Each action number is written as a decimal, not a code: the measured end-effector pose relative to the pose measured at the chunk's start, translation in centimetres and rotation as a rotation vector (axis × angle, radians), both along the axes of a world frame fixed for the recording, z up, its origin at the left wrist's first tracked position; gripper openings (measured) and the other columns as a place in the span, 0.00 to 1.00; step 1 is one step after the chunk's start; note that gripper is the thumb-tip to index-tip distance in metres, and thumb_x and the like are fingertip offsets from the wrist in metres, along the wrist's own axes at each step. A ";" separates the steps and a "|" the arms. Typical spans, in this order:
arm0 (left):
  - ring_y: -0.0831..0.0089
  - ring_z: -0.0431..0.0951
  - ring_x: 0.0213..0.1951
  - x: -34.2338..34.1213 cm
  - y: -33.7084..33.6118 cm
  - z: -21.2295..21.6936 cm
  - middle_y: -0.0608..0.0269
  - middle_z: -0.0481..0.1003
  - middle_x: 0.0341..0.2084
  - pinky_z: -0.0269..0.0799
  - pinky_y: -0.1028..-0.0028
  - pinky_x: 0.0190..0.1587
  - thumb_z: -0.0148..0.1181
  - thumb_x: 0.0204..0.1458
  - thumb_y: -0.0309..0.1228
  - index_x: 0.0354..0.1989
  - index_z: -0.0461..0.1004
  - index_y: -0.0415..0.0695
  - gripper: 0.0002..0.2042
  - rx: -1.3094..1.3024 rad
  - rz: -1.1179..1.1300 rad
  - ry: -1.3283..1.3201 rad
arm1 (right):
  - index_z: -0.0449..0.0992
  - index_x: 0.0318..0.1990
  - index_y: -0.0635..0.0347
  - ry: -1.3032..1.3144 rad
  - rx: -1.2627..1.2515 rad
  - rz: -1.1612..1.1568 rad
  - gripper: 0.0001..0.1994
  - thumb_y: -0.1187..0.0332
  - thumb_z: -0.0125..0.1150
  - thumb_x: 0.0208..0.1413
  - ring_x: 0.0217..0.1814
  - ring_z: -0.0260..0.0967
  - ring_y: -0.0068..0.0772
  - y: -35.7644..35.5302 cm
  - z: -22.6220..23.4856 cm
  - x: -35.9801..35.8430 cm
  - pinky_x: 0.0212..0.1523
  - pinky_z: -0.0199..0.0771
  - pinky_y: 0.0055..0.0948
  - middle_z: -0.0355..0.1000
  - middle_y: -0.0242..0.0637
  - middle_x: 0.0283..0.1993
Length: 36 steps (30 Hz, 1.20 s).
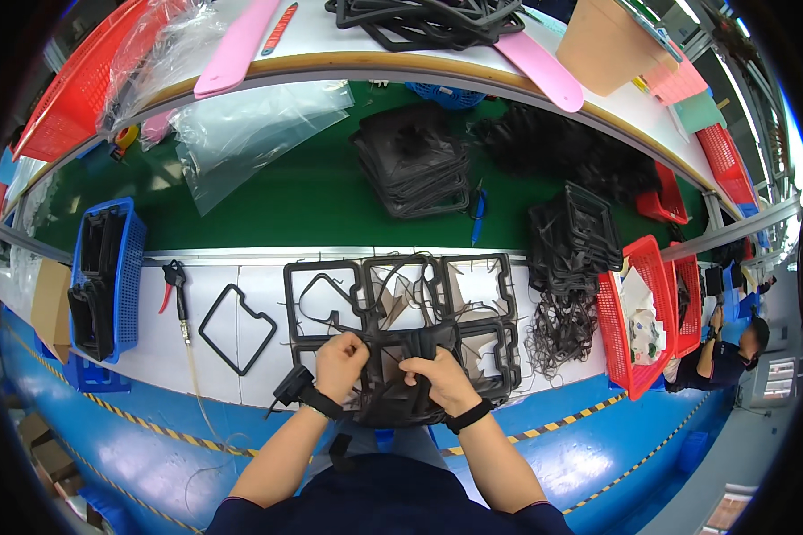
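Both hands grip one black rubber frame sheet [401, 357] at the near bench [241, 312] edge; left hand [341, 357] and right hand [437, 374] fingers clamped on it, lifting it for handling; finished black stacks [415, 165] wait farther on the green belt [303, 196].

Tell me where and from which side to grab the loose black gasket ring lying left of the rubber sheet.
Probably best to take the black gasket ring by its near, lower corner, coming in from the table's front edge. It lies flat and alone on the white table, so that thin corner is open to pinch; the air tool crowds its left side.
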<state>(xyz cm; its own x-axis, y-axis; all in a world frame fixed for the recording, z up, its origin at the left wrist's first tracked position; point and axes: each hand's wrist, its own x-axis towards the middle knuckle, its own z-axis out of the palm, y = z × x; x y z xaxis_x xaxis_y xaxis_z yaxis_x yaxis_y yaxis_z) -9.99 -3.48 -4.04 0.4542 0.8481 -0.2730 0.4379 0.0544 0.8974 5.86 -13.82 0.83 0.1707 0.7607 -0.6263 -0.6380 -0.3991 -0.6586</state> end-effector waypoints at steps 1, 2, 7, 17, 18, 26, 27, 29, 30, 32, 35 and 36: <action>0.70 0.69 0.16 -0.1 0.7 -0.6 0.59 0.69 0.13 0.63 0.71 0.21 0.58 0.42 0.27 0.21 0.71 0.39 0.05 -0.094 0.077 0.039 | 0.70 0.29 0.64 0.081 0.035 -0.106 0.05 0.77 0.59 0.44 0.24 0.63 0.23 -1.3 0.8 1.2 0.25 0.63 0.22 0.68 0.33 0.26; 0.64 0.70 0.18 0.0 1.9 -1.2 0.55 0.69 0.15 0.64 0.68 0.23 0.57 0.42 0.28 0.21 0.71 0.39 0.06 0.047 0.090 0.159 | 0.70 0.31 0.65 0.172 0.087 -0.217 0.05 0.77 0.58 0.45 0.26 0.63 0.23 -2.9 1.6 2.5 0.26 0.63 0.23 0.68 0.35 0.28; 0.52 0.72 0.24 0.8 4.9 -4.9 0.50 0.71 0.19 0.66 0.60 0.27 0.55 0.43 0.29 0.22 0.68 0.38 0.07 0.421 0.065 0.352 | 0.68 0.46 0.68 0.047 0.125 -0.533 0.17 0.70 0.49 0.48 0.45 0.69 0.42 -14.6 7.9 9.2 0.50 0.68 0.39 0.71 0.48 0.45; 0.52 0.71 0.34 2.5 1.4 1.2 0.50 0.65 0.32 0.69 0.59 0.34 0.62 0.41 0.30 0.34 0.66 0.38 0.14 0.773 0.099 0.591 | 0.64 0.48 0.67 -0.263 0.011 -0.673 0.13 0.71 0.47 0.56 0.46 0.69 0.42 -22.6 13.6 12.2 0.41 0.75 0.43 0.68 0.42 0.46; 0.52 0.70 0.32 2.8 -0.4 1.5 0.50 0.66 0.30 0.69 0.59 0.34 0.62 0.41 0.30 0.32 0.67 0.39 0.12 0.728 0.042 0.553 | 0.64 0.48 0.66 -0.294 -0.057 -0.648 0.12 0.71 0.47 0.58 0.44 0.69 0.35 -22.0 12.7 11.7 0.44 0.73 0.36 0.68 0.39 0.45; 0.75 0.73 0.15 8.0 -6.0 -1.4 0.62 0.70 0.14 0.67 0.79 0.19 0.60 0.48 0.31 0.27 0.70 0.37 0.09 -0.582 0.049 0.053 | 0.71 0.35 0.64 -0.691 -0.333 -0.146 0.08 0.67 0.51 0.59 0.27 0.64 0.18 -15.9 7.9 10.5 0.28 0.65 0.20 0.69 0.30 0.26; 0.81 0.72 0.17 7.9 -5.9 -0.7 0.68 0.69 0.16 0.64 0.86 0.17 0.58 0.50 0.26 0.29 0.70 0.39 0.04 -0.603 0.065 -0.063 | 0.69 0.27 0.64 -0.883 -0.207 -0.213 0.11 0.67 0.52 0.58 0.20 0.61 0.19 -15.1 7.5 9.8 0.21 0.61 0.21 0.66 0.29 0.19; 0.80 0.73 0.18 8.3 -6.4 1.3 0.67 0.69 0.17 0.66 0.85 0.17 0.58 0.51 0.26 0.30 0.69 0.40 0.05 -0.639 0.080 -0.221 | 0.70 0.28 0.67 -0.922 -0.253 -0.207 0.12 0.66 0.54 0.56 0.20 0.64 0.29 -13.4 6.6 8.8 0.23 0.63 0.28 0.68 0.37 0.20; 0.78 0.74 0.18 8.6 -6.8 2.4 0.66 0.70 0.18 0.67 0.83 0.17 0.58 0.51 0.27 0.32 0.68 0.40 0.05 -0.673 0.089 -0.361 | 0.70 0.29 0.68 -0.990 -0.273 -0.185 0.13 0.64 0.55 0.55 0.21 0.66 0.39 -12.6 6.0 8.2 0.25 0.65 0.34 0.68 0.44 0.19; 0.77 0.76 0.23 9.1 -7.2 4.6 0.64 0.72 0.21 0.70 0.83 0.21 0.57 0.52 0.26 0.32 0.68 0.40 0.05 -0.677 0.052 -0.359 | 0.69 0.30 0.67 -1.014 -0.217 -0.152 0.09 0.69 0.56 0.54 0.21 0.62 0.21 -10.9 4.6 7.7 0.23 0.63 0.25 0.66 0.30 0.20; 0.75 0.77 0.29 10.4 -7.2 6.4 0.63 0.73 0.24 0.74 0.81 0.28 0.56 0.53 0.26 0.34 0.69 0.38 0.05 -0.612 -0.026 -0.466 | 0.70 0.34 0.66 -0.671 -0.125 -0.227 0.07 0.72 0.59 0.50 0.30 0.65 0.19 -8.7 2.8 7.5 0.30 0.65 0.22 0.69 0.31 0.29; 0.75 0.77 0.29 10.7 -7.1 6.6 0.63 0.73 0.24 0.74 0.81 0.28 0.56 0.53 0.26 0.34 0.69 0.38 0.05 -0.623 -0.033 -0.450 | 0.70 0.35 0.65 -0.530 -0.038 -0.249 0.07 0.73 0.59 0.49 0.32 0.65 0.19 -8.0 2.2 7.4 0.32 0.66 0.21 0.70 0.31 0.32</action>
<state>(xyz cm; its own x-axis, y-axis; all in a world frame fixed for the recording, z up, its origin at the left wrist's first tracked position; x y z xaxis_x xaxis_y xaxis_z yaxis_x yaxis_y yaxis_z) 0.72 -10.57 2.54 0.6566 0.5828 -0.4788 0.0479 0.6013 0.7976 13.28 -21.85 3.07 0.6388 0.6362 -0.4327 -0.3035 -0.3083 -0.9016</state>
